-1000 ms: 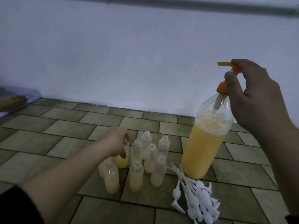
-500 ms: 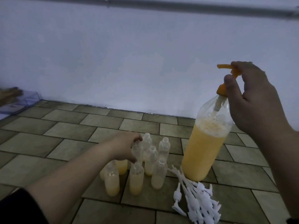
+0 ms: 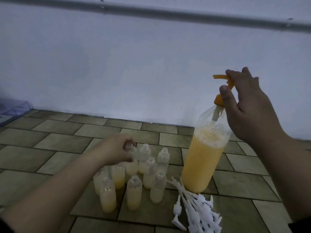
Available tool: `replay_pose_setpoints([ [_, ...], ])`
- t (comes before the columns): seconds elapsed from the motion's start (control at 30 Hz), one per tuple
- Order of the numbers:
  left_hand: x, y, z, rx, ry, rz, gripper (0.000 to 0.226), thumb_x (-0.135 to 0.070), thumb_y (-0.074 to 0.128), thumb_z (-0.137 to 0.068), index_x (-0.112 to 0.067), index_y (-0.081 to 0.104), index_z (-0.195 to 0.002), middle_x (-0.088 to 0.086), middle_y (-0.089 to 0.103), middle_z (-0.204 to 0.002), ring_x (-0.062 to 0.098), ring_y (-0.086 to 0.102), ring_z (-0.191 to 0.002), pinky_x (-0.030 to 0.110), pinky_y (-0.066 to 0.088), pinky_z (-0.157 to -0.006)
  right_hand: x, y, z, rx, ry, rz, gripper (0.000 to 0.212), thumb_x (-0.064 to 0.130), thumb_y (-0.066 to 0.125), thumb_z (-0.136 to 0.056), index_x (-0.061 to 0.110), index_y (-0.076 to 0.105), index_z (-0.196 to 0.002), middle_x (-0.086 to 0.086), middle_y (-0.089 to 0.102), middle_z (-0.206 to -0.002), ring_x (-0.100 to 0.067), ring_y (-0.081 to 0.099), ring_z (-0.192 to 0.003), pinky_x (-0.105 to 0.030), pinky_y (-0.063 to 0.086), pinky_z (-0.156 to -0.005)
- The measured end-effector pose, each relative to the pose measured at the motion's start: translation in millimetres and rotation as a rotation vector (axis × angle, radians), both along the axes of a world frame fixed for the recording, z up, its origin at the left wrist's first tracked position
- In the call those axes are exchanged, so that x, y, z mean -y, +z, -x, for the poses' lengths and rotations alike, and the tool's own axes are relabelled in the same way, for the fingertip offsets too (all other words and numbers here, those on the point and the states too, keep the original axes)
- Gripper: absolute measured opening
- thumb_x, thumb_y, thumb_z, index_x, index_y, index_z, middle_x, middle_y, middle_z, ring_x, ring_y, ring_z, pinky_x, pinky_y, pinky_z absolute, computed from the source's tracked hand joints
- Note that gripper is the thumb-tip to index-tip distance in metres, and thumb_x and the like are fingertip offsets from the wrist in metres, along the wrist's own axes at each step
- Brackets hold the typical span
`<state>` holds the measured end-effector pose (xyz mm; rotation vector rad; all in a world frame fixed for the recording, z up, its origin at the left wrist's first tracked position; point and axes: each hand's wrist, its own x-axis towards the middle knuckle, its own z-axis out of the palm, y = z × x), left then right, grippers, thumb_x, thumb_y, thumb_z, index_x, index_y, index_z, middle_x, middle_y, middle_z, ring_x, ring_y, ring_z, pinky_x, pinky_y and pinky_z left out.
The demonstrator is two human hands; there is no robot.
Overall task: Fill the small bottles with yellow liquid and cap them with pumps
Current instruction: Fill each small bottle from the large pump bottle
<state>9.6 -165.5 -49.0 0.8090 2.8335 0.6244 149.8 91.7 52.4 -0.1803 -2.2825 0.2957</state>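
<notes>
The neck of one small bottle point(image 3: 132, 149) is pinched between the curled fingers and thumb of the left hand point(image 3: 116, 149), at the back left of the cluster. The orange pump point(image 3: 223, 86) on the large bottle point(image 3: 204, 158) is held by the right hand point(image 3: 249, 105), thumb against the stem and fingers curled over the head. The large bottle, mostly full of yellow liquid with foam on top, stands on the tiled floor point(image 3: 50, 145), just right of the small bottles. Risks judged: neighbouring bottles, packed close and uncapped, may be toppled as the gripped one is lifted; the tall bottle may tip if pressed off-centre; liquid may miss a narrow mouth. Count: about ten small bottles, several partly filled, none capped; one large bottle; one heap of white pumps point(image 3: 196, 212), number not countable.
</notes>
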Motion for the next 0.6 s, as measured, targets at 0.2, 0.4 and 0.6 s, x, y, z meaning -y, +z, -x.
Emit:
replay_pose_setpoints([
  [0.2, 16, 65, -10, -0.122, 0.075, -0.417, 0.033, -0.031, 0.081, -0.067, -0.026, 0.067, -0.096, -0.01, 0.067, -0.09, 0.008, 0.063, -0.084, 0.025, 0.051, -0.072, 0, -1, 2, -0.033, -0.033, -0.106, 0.055, 0.047, 0.022, -0.098, 0.016, 0.034, -0.142, -0.004, 0.033, -0.151, -0.006, 0.0, -0.142, -0.029, -0.004, -0.115],
  [0.4, -26, 90, -26, 0.156, -0.01, -1.17, 0.028, -0.028, 0.071, -0.076, -0.017, 0.068, -0.101, -0.004, 0.07, -0.098, 0.012, 0.065, -0.095, 0.032, 0.051, -0.09, 1, -1, 0, -0.031, -0.036, -0.094, 0.057, 0.049, 0.023, -0.097, 0.017, 0.034, -0.142, -0.002, 0.033, -0.152, -0.011, 0.004, -0.145, -0.028, -0.003, -0.115],
  [0.6, -89, 88, -53, 0.417, -0.311, -1.12, 0.046, -0.048, 0.044, -0.085, -0.015, 0.05, -0.116, 0.005, 0.068, -0.104, 0.022, 0.068, -0.094, 0.034, 0.058, -0.081, 3, 1, -1, -0.031, -0.017, -0.048, 0.056, 0.051, 0.025, -0.095, 0.018, 0.037, -0.139, -0.001, 0.035, -0.15, -0.005, 0.003, -0.141, -0.03, 0.003, -0.112],
])
